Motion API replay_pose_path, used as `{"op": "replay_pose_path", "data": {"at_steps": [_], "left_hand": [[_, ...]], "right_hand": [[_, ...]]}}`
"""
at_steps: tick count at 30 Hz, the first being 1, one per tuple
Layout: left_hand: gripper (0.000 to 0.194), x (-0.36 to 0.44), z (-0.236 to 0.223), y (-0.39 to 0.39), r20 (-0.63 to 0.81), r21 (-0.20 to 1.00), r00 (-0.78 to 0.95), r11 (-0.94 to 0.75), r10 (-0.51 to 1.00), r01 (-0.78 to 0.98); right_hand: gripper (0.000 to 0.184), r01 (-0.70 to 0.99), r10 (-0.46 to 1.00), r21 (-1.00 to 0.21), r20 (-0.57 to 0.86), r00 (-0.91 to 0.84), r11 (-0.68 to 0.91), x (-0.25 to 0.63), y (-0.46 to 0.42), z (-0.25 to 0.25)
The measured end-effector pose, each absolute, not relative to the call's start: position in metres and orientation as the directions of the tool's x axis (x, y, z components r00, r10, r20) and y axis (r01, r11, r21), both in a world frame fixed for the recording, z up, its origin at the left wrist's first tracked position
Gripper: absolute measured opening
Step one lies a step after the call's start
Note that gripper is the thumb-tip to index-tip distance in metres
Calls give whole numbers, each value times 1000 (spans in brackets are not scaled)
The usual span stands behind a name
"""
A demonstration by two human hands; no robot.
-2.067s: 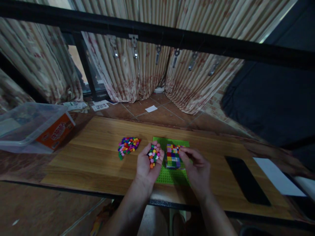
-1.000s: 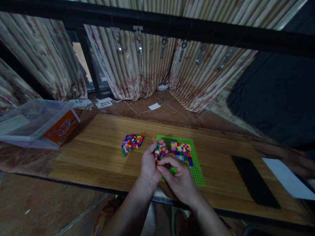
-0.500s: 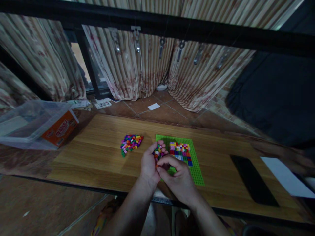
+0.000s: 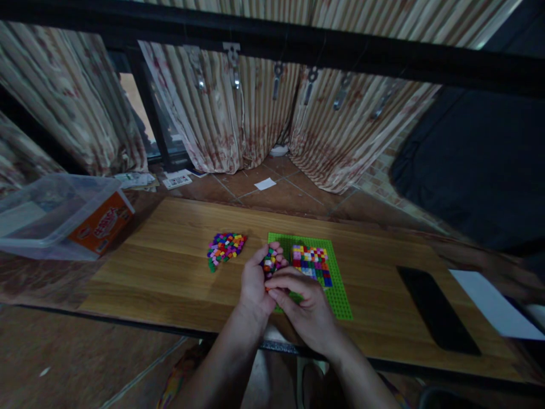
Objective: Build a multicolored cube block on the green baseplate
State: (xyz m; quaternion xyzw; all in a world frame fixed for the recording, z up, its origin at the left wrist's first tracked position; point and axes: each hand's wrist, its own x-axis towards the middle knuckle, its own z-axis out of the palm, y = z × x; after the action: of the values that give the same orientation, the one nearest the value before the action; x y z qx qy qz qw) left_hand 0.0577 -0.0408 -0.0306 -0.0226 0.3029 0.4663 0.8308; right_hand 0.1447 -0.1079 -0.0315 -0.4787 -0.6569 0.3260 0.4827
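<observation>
Left hand (image 4: 254, 284) palm up, cupped and open, fingers slightly curled, holding small mixed-color bricks (image 4: 273, 259). Right hand (image 4: 310, 307) over the near side of that palm, thumb and index pressed together, pinching an orange brick (image 4: 267, 288); brick mostly hidden by fingers. Both hands just above the near part of the tabletop (image 4: 170, 284), right one partly covering the green baseplate (image 4: 342, 298). Block (image 4: 313, 262) of multicolor bricks sits on the baseplate, bare studs visible along its right side; near-left part of block hidden by the right hand. Loose pile (image 4: 226, 248) lies on wood, left of the baseplate, apart from it. Black slab (image 4: 438, 311) flat on the tabletop, well right of the baseplate; white sheet (image 4: 496, 304) just beside it, farther right. Clear bin (image 4: 46, 250) with orange label (image 4: 102, 226) at far left, beyond the wood. Striped curtains (image 4: 213, 113) behind, small paper (image 4: 265, 184) on floor tiles.
</observation>
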Motion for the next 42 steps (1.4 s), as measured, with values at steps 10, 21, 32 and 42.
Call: {"op": "replay_pose_path", "data": {"at_steps": [10,21,32,42], "left_hand": [[19,57,-30,-40,-504,286,340,525,794,-802],[23,55,-30,-38,-521,302,311,513,795,-804],[22,55,-28,-39,-520,307,300,503,800,-808],[23,54,-29,-39,-526,310,303,511,795,-802]], "right_hand": [[13,356,931,-891,344,120,283,167,-111,-32],[25,337,742,-936,152,653,-105,234,-108,-55],[24,319,767,-940,115,632,-121,231,-95,-63],[36,-273,827,-956,-241,508,-111,238,-89,-62]]}}
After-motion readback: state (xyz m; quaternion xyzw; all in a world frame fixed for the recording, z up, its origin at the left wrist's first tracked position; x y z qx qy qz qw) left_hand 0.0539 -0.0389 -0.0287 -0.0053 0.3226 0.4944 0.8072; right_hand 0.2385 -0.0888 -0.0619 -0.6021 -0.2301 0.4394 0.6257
